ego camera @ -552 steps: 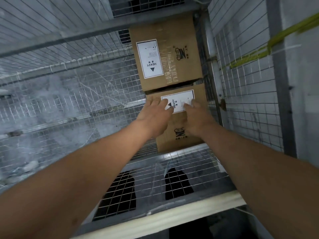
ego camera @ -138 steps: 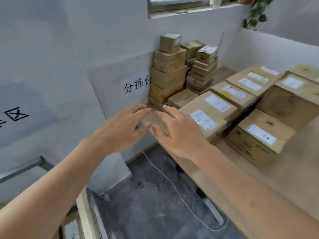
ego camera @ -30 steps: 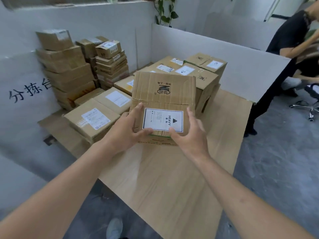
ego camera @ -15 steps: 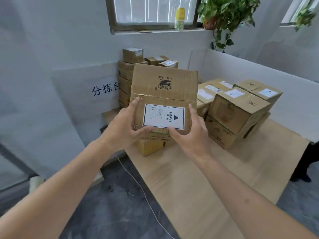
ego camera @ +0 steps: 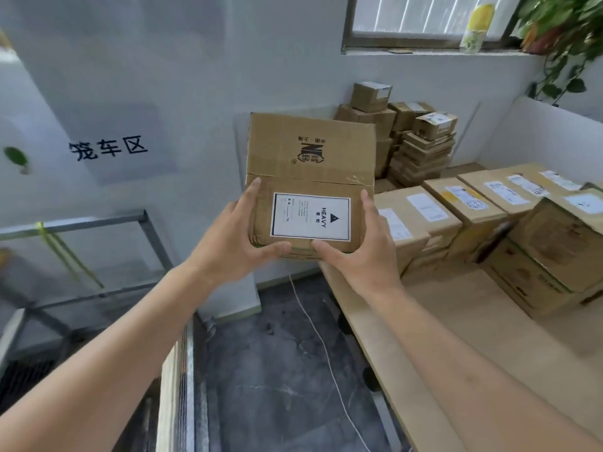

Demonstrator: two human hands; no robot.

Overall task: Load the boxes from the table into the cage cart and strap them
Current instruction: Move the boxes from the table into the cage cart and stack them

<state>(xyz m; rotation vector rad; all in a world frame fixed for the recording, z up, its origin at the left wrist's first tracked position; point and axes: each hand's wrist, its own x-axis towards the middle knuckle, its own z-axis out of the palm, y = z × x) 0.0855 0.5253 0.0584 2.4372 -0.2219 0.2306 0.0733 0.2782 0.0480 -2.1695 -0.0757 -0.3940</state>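
Cardboard box (ego camera: 310, 177), labelled HEAVY, is up in the air between worktop (ego camera: 463, 337) and cage cart (ego camera: 98, 223), clear of both. The left hand (ego camera: 228, 244) and right hand (ego camera: 362, 252) clamp its two sides, fingers running up the walls and thumbs hooked along the near bottom edge; this two-sided grip likely spreads the weight and keeps the box level. Its label faces the person, so the warning stays readable. More boxes (ego camera: 473, 220) sit in rows on the worktop, awaiting loading. The cart's metal frame stands to the left, a yellow-green strap (ego camera: 62, 252) hanging from its top rail, unused so far.
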